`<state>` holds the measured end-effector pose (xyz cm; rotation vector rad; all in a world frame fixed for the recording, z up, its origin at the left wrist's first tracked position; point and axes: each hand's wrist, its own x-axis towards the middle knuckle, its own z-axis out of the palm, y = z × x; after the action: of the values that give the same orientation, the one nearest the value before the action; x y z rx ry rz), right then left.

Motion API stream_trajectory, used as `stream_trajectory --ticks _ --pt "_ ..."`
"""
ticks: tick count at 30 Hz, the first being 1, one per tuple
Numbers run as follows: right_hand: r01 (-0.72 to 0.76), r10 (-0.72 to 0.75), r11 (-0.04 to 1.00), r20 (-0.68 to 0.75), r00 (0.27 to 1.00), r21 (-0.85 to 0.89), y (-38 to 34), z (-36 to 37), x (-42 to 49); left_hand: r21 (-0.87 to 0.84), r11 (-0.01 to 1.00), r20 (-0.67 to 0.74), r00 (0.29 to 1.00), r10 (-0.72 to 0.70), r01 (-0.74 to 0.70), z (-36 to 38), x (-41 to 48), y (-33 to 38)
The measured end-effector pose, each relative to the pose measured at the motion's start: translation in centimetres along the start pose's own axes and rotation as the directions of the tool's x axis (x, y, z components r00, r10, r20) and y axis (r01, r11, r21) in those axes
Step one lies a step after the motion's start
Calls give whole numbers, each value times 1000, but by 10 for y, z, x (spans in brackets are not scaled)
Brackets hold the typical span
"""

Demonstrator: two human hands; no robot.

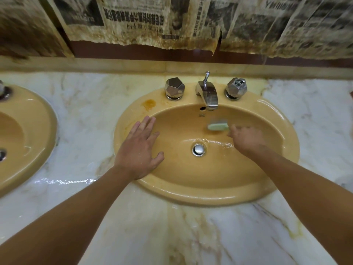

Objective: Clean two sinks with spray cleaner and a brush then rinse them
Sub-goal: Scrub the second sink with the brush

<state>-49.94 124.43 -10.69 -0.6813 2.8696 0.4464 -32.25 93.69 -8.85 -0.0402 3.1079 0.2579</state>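
**Head view: brush at work under the spout**

Head camera looks down on a yellow sink (210, 196) set in a marble counter (248, 236) at mid-frame. The right hand (246, 138), blurred, sits inside the bowl right of centre, its fingers curled round the handle of a pale green brush (216, 126). The brush head lies against the back wall of the bowl, just below the spout (209, 96). The left hand (137, 150) rests flat on the bowl's left slope, fingers straight and slightly apart, holding nothing. Water shines in the bottom of the bowl around the drain (198, 149). An orange stain (149, 104) marks the rim near the left knob (174, 88); a right knob (236, 88) flanks the spout. Part of a second sink (38, 134) shows at the left edge. Stained newspaper (152, 20) covers the wall across the top of the frame.
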Motion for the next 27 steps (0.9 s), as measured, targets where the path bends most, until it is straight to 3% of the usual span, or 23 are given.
stream_trajectory --ticks 1,2,5,8,11,12,15,19,22,25,27 --pt "-16 17 1000 72 997 -21 -1 1 -1 -2 1000 1 1000 1 -1 0 0 0" --pt "-19 19 1000 45 999 3 0 1 -2 -3 1000 -4 1000 1 -1 1 0 0" --pt "-57 78 986 -133 988 154 3 3 -4 1 1000 -10 1000 3 -3 2 1 0" --pt "-44 42 998 68 997 39 3 5 -7 6 1000 -7 1000 5 -5 3 1 -2" --pt "-56 91 976 -159 983 212 8 8 -9 20 1000 -12 1000 6 -6 2 2 0" --pt "-69 106 977 -177 979 201 8 8 -8 23 1000 -8 1000 5 -4 3 2 0" --pt "-67 63 996 67 996 59 7 12 -12 15 1000 6 1000 3 -3 2 1 0" --pt "-107 130 975 -111 985 194 14 14 -12 38 999 14 1000 4 -5 0 1 1" --pt "-29 29 1000 49 998 -5 14 10 -17 52 998 27 999 35 -37 0 1 1" --pt "-60 69 996 -132 989 65 22 4 -20 50 998 28 999 45 -46 -1 1 2" --pt "-53 54 999 -62 997 10 21 4 -18 46 998 30 999 45 -46 0 1 1"
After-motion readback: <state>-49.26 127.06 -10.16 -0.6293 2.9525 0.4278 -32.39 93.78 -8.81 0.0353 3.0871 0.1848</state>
